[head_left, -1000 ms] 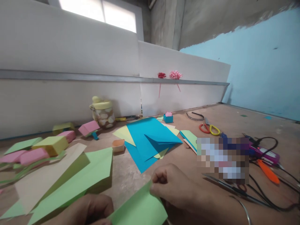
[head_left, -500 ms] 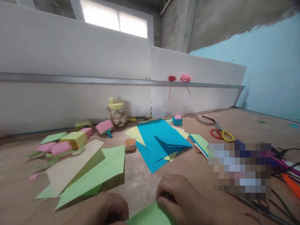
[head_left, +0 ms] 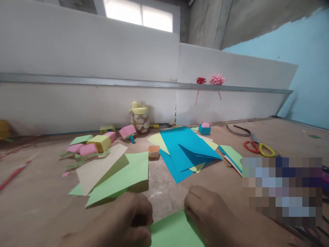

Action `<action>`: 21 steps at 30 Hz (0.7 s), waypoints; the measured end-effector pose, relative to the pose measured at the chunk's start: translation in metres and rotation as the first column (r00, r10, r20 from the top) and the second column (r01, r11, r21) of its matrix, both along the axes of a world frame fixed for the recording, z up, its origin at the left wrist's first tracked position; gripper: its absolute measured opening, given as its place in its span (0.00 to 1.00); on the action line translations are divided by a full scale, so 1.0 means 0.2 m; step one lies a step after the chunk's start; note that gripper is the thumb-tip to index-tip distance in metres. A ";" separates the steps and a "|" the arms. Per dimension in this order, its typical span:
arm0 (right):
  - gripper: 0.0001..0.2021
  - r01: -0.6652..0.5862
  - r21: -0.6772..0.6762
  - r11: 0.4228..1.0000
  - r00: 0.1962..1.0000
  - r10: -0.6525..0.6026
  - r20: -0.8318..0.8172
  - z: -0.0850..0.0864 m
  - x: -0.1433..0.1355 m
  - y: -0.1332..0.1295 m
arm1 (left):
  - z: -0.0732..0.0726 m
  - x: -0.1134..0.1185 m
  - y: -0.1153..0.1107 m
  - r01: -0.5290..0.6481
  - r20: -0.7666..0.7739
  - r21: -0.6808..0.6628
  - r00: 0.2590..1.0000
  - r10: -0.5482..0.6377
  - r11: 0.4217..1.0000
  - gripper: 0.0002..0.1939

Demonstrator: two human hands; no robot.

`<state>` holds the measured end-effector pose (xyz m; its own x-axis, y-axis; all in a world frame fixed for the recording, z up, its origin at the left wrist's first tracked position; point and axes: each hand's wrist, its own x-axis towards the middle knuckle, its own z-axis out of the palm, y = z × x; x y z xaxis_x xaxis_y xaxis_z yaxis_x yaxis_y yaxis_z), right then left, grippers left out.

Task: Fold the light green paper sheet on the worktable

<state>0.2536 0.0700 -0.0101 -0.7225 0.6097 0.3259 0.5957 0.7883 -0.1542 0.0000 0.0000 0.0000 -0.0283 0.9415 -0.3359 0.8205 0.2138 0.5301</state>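
Brown desk (head_left: 38, 206) carries everything: nearest, the left hand (head_left: 125, 223) and right hand (head_left: 208, 214) pinch a green sheet (head_left: 174, 231) between them; edges should align before creasing. Farther lie blue paper (head_left: 185, 147) and scissors (head_left: 259, 148).

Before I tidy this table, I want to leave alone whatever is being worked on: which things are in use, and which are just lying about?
In use:
left hand
right hand
green paper sheet, held between both hands

Lying about:
blue paper
folded green sheets
scissors
small orange box
jar
pink and yellow folded boxes
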 end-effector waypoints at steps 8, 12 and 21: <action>0.12 -0.115 0.288 0.951 0.987 0.142 -0.075 -0.01 -0.03 -0.01 | 0.04 0.00 0.04 0.154 0.077 0.007 0.985 -0.154 0.988 0.09; 0.13 -0.133 0.409 0.903 0.974 0.194 -0.113 0.02 -0.05 -0.01 | 0.05 0.00 0.05 0.172 0.065 0.008 0.983 -0.172 0.985 0.09; 0.08 -0.047 -0.136 0.990 0.998 0.041 -0.045 0.01 -0.01 0.02 | 0.08 0.01 0.02 0.075 -0.041 -0.021 0.996 -0.076 0.997 0.07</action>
